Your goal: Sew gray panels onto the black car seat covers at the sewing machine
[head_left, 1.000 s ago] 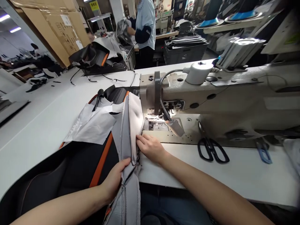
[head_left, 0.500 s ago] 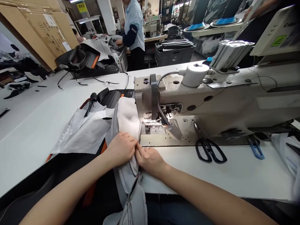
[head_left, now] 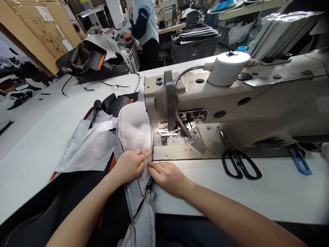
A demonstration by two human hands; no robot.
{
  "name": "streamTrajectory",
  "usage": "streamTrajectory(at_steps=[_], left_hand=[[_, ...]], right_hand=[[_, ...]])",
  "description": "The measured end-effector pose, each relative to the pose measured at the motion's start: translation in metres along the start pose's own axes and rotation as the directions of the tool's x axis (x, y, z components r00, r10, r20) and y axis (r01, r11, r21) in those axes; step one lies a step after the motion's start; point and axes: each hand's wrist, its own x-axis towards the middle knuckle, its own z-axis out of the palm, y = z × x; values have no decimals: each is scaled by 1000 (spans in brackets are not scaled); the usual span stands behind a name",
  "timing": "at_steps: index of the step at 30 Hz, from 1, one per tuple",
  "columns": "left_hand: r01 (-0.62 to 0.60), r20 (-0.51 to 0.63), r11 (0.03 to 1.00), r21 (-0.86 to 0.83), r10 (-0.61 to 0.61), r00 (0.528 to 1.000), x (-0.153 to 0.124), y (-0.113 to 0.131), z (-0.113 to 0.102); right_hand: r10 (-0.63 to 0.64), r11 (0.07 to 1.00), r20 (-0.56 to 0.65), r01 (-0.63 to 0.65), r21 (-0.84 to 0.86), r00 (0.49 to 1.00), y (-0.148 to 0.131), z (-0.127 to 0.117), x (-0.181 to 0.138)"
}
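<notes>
A light grey mesh fabric seat cover piece (head_left: 135, 125) with dark seams lies along the left end of the sewing machine (head_left: 169, 99). My left hand (head_left: 130, 166) is on top of it, the index finger stretched to the seam edge, the other fingers curled on the cloth. Just to the right, my right hand (head_left: 167, 176) pinches the same edge, its fingertips close to the left hand's. The cloth hides part of the fingers. The lit needle area (head_left: 169, 135) is ahead and to the right of both hands, apart from them.
Black-handled scissors (head_left: 240, 164) and a blue-handled tool (head_left: 300, 163) lie right on the white table (head_left: 195, 192). White sheet material (head_left: 89, 147) and black parts with orange trim spread left. Behind stand a cardboard box (head_left: 38, 27), a crate (head_left: 195, 48) and a person (head_left: 146, 24).
My left hand has extended its index finger along the seam and shifted slightly left and down. The grey cover lies flatter and more spread out. The view has moved closer to the machine.
</notes>
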Motion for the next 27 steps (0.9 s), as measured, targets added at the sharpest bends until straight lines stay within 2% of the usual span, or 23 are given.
streamTrajectory(at_steps=[3,6,9,12,15,19,27], left_hand=[[53,31,995,82,-56,998,2,10,-3],[77,-44,990,116,-72,996,7,15,0],[78,-133,993,94,-65,989,21,20,1],[53,-171,995,85,-38,985,42,28,-4],[-8,-160,999,45,15,987,57,35,-10],[-31,-156,999,13,33,987,61,41,-12],[1,-198,999,32,5,980,65,39,-7]], right_hand=[[-8,998,23,9,-59,1000,-3,0,1],[-12,995,42,17,-102,999,4,-2,2],[-33,992,97,44,-121,995,23,-7,0],[3,991,130,14,-133,992,45,-15,-7],[65,990,68,-56,-130,996,59,-19,-16],[117,991,-25,-118,-64,993,60,-20,-25],[131,991,-23,-130,4,991,65,-16,-22]])
